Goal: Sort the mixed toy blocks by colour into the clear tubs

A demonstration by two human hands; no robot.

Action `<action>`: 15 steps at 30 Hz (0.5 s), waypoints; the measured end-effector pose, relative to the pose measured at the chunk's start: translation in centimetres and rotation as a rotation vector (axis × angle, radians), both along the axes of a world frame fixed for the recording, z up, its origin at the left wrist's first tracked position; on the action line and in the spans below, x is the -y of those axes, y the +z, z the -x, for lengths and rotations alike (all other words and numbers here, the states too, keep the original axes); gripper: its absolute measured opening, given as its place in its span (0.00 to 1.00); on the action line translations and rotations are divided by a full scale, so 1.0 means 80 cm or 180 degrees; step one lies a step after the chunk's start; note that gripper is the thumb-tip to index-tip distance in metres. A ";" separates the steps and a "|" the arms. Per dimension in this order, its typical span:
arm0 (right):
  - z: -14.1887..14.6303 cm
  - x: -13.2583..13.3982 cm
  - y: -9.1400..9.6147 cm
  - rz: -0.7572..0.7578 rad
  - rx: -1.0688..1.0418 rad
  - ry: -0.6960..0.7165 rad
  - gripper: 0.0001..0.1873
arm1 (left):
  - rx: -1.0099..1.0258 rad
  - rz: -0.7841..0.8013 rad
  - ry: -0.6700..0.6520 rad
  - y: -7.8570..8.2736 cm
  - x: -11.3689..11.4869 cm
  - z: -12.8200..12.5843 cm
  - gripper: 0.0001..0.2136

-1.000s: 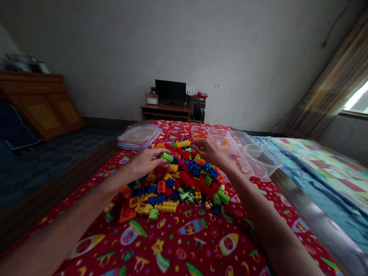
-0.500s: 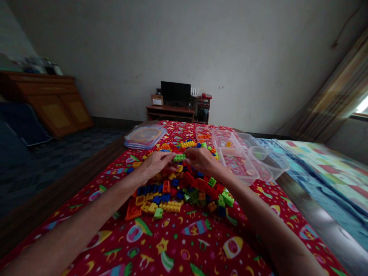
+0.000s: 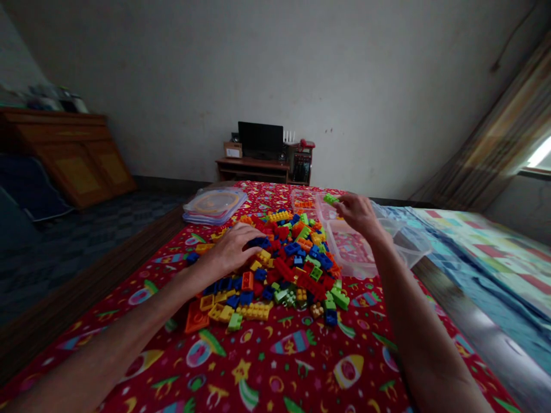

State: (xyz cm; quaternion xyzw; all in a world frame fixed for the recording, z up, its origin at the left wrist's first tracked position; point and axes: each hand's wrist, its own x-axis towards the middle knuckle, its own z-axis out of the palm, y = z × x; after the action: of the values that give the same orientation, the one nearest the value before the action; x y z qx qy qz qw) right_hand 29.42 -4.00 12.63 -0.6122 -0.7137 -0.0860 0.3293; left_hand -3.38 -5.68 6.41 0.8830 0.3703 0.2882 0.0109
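A heap of coloured toy bricks lies on a red patterned cloth. My right hand is raised over the clear plastic containers at the right, pinching a small green brick between its fingertips. My left hand rests on the left side of the heap, fingers curled down onto blue and red bricks; whether it grips one I cannot tell.
A clear lid lies at the cloth's far left corner. A second bed with a patchwork cover is at the right. A low TV stand stands against the far wall, a wooden cabinet at the left.
The green brick passed from between both hands to my right hand, which carried it right and up over the clear containers. My left hand dropped back onto the heap.
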 end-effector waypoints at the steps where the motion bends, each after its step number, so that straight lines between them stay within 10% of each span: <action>1: -0.013 -0.002 0.001 -0.0053 -0.0089 -0.0158 0.14 | -0.0013 -0.0014 0.0023 -0.001 -0.001 0.001 0.13; 15: -0.149 -0.056 0.006 0.0593 -0.0335 -0.1604 0.16 | 0.0177 -0.0037 0.0041 0.002 -0.002 0.006 0.12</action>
State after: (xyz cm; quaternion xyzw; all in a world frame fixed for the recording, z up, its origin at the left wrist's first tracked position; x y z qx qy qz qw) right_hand 41.37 0.49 13.12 -0.8018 -0.5256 -0.0673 0.2764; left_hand -3.85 -5.51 6.56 0.8723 0.3739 0.3148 0.0141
